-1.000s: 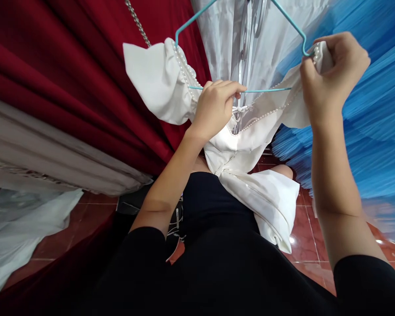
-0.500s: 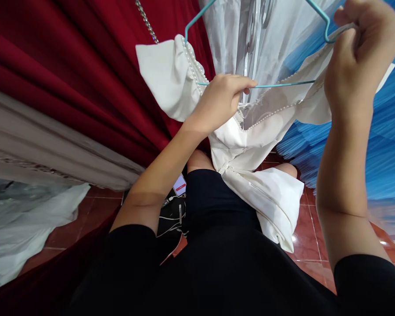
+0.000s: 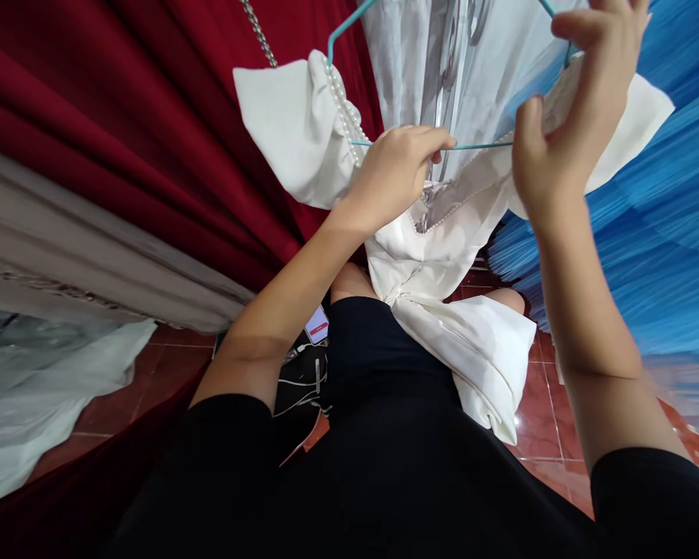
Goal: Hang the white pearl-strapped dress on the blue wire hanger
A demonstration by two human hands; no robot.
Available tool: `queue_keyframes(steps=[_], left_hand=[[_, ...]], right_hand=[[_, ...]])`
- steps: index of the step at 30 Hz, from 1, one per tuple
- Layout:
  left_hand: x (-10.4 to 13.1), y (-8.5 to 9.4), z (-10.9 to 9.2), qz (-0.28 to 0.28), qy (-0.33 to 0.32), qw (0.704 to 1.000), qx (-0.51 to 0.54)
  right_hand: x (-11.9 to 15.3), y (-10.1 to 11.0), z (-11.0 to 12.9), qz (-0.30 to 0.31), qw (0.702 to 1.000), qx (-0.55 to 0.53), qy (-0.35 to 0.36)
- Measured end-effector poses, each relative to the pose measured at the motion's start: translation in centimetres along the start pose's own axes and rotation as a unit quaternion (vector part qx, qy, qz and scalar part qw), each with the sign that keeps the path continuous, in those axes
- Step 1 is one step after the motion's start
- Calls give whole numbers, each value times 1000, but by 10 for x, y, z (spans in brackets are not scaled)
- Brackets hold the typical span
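Observation:
A teal hanger (image 3: 482, 146) carries a white dress (image 3: 422, 256) with pearl-like beads along its neckline. My left hand (image 3: 399, 167) is closed round the hanger's bottom bar near its middle. Fingers apart, my right hand (image 3: 579, 116) is at the right shoulder of the dress, in front of the fabric and hanger end. Both white shoulder pieces sit at the hanger's two ends. The lower part of the dress gathers at a knot and lies over my lap.
Red fabric (image 3: 168, 116) and beige fabric (image 3: 93, 233) hang at the left, blue tulle (image 3: 664, 256) at the right. White sheer fabric hangs behind the hanger. A phone (image 3: 317, 324) and cables lie beside my leg, above red floor tiles (image 3: 536, 404).
My right hand has let go of the right shoulder fabric, opened and moved left. The right shoulder piece now spreads out behind it. My left hand stays on the bar.

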State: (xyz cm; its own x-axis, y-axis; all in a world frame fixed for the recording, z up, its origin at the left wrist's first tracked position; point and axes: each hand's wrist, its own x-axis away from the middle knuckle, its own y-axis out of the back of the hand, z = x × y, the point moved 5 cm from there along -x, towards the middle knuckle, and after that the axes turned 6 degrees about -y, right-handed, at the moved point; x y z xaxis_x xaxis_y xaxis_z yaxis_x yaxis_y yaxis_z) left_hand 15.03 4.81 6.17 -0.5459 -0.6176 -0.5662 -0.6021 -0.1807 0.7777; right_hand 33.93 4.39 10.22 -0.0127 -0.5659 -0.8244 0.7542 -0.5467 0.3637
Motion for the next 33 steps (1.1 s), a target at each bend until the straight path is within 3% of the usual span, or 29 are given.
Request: queue_keyframes(steps=[2, 3, 6, 9, 12, 14, 15, 16, 17, 18, 21, 23, 25, 27, 30, 33], left_hand=[[2, 1, 1, 8, 8, 1000, -17], [2, 1, 1, 12, 10, 1000, -26], [5, -1, -1, 11, 2, 999, -47], [21, -8, -6, -13, -40, 998, -41], [68, -19, 0, -77, -17, 997, 4], [117, -30, 16, -115, 49, 992, 23], [146, -38, 28, -106, 120, 987, 15], [178, -47, 45, -79, 237, 968, -9], [215, -53, 62, -56, 381, 922, -49], [248, -57, 72, -52, 457, 885, -74], [329, -68, 91, -28, 611, 782, -124], [367, -80, 99, 10, 689, 712, -133], [388, -94, 106, 45, 736, 662, -134], [398, -105, 114, 69, 759, 634, -134], [403, -114, 125, 86, 775, 612, -134], [403, -115, 128, 89, 777, 610, -128]], right_hand=[[24, -5, 12, -23, 993, 7, 112], [35, -12, 15, 3, 991, 12, 133], [54, -38, 10, 152, 985, 27, 73], [53, -45, 5, 154, 986, 35, 45], [47, -42, -1, 91, 995, 9, 29], [46, -42, -6, 81, 997, 5, 9], [46, -43, -7, 88, 996, 11, -2], [47, -44, -9, 99, 995, 22, -14], [48, -45, -10, 108, 993, 31, -25], [49, -46, -11, 114, 992, 37, -35], [50, -48, -13, 118, 991, 33, -45], [51, -50, -14, 112, 992, 31, -44], [51, -51, -15, 102, 993, 34, -45], [52, -52, -15, 95, 994, 34, -50], [54, -52, -14, 101, 993, 28, -49], [55, -50, -14, 113, 992, 18, -46]])
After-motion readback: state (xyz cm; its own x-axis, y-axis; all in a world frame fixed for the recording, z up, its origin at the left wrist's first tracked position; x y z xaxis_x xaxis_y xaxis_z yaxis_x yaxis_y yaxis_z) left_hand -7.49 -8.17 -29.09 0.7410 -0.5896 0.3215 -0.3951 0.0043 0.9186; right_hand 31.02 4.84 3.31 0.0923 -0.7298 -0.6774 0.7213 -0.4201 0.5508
